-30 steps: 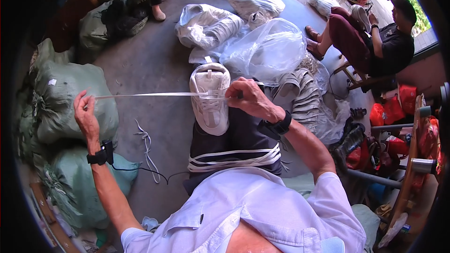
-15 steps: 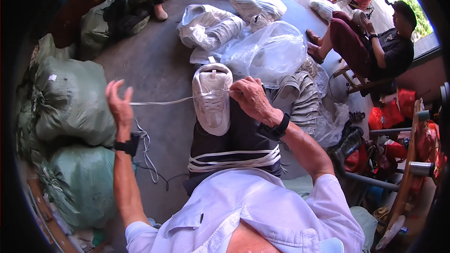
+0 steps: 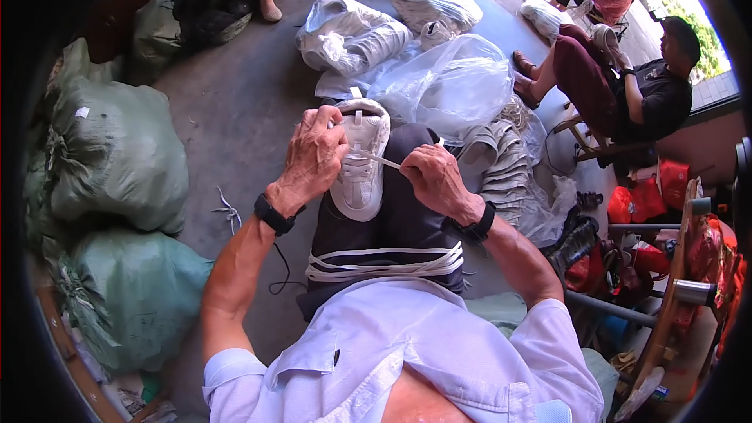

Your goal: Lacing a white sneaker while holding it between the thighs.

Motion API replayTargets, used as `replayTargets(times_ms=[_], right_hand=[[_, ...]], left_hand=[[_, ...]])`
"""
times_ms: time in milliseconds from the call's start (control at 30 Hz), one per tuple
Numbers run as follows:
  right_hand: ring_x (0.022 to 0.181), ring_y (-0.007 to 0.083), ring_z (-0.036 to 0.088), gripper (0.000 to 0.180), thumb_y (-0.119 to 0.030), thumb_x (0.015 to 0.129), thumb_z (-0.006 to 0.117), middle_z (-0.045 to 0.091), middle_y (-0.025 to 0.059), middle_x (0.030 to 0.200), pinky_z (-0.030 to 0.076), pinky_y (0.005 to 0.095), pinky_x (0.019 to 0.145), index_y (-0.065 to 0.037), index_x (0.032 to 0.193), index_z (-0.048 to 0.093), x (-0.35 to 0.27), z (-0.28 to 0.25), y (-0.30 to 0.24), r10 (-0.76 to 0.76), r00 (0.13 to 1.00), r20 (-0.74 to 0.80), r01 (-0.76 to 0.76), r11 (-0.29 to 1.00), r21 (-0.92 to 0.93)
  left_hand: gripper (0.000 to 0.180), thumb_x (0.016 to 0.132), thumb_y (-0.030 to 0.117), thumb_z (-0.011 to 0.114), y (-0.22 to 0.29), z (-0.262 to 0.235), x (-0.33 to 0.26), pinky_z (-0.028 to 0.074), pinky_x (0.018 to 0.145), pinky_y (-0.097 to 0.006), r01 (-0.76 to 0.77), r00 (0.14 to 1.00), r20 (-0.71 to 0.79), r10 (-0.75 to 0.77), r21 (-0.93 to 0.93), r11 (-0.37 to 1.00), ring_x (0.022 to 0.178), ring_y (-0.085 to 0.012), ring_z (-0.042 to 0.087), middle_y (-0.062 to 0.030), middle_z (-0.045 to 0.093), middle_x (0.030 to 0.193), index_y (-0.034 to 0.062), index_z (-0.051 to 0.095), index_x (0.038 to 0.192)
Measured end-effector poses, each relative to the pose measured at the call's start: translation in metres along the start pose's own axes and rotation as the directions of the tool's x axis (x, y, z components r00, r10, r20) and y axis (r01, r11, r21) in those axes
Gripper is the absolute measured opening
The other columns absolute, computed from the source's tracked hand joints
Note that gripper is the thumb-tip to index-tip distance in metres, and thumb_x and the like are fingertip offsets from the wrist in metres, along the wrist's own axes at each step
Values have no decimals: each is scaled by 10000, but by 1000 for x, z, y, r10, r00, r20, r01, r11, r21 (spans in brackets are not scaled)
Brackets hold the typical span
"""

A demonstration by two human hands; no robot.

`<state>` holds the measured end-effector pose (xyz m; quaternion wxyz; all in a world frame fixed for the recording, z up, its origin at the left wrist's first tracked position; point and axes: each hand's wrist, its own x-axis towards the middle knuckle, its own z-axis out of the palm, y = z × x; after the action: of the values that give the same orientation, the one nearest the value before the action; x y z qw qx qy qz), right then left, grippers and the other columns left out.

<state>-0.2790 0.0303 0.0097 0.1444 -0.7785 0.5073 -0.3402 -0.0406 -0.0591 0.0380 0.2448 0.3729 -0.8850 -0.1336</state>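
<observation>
White sneaker point(image 3: 359, 168) sitting sole-down on the dark-trousered thigh point(image 3: 392, 223), toe toward the belly, so the eyelets face up and stay easy to reach. Left hand point(image 3: 313, 158) curled over the sneaker's left edge, fingers closed on the upper near the tongue, probably to keep it from sliding off. Right hand point(image 3: 435, 180) just right of the sneaker, thumb and fingers pinched together on a flat white lace point(image 3: 374, 158) stretched taut across the top. Spare white laces point(image 3: 384, 260) draped over the lap below the sneaker, handy for grabbing. Clear plastic bag point(image 3: 454, 86) just beyond the sneaker, green sacks point(image 3: 117, 157) well off to its left, seated person point(image 3: 627, 86) far up and right of it.
</observation>
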Motion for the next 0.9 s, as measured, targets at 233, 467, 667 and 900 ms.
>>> replayTargets(times_ms=[233, 467, 667, 900], right_hand=[[742, 284, 571, 111, -6, 636, 635, 544, 84, 701, 428, 390, 676, -59, 681, 548, 1, 4, -17, -215, 964, 159, 204, 976, 81], [749, 299, 581, 105, 6, 671, 650, 561, 99, 711, 443, 401, 684, -45, 713, 568, -11, 6, -6, -134, 986, 94, 132, 991, 36], [755, 311, 596, 84, -18, 736, 674, 591, 112, 725, 465, 413, 689, -31, 754, 594, -8, 3, -8, -82, 994, 66, 76, 993, 94], [765, 311, 608, 56, -40, 768, 668, 607, 115, 739, 482, 407, 702, -32, 778, 614, -9, 3, -11, -69, 995, 67, 62, 993, 101]], left_hand=[[138, 850, 107, 602, 3, 11, 0, 472, 873, -425, 101, 994, -43, -103, -43, 994, 1042, -307, 502, -106, 526, 1116, -19, 618, 796], [121, 860, 82, 615, 14, 5, -4, 447, 931, -427, 130, 989, -59, -133, -57, 990, 1050, -335, 512, -152, 509, 1158, -34, 598, 831], [91, 888, 54, 601, 19, 0, -8, 459, 906, -443, -183, 959, -185, 213, 163, 969, 1052, -347, 535, -177, 526, 1113, -31, 596, 857], [111, 898, 66, 602, 26, -5, -8, 501, 641, -448, 4, 994, -106, 3, 70, 998, 772, -361, 633, -158, 583, 843, 3, 568, 813]])
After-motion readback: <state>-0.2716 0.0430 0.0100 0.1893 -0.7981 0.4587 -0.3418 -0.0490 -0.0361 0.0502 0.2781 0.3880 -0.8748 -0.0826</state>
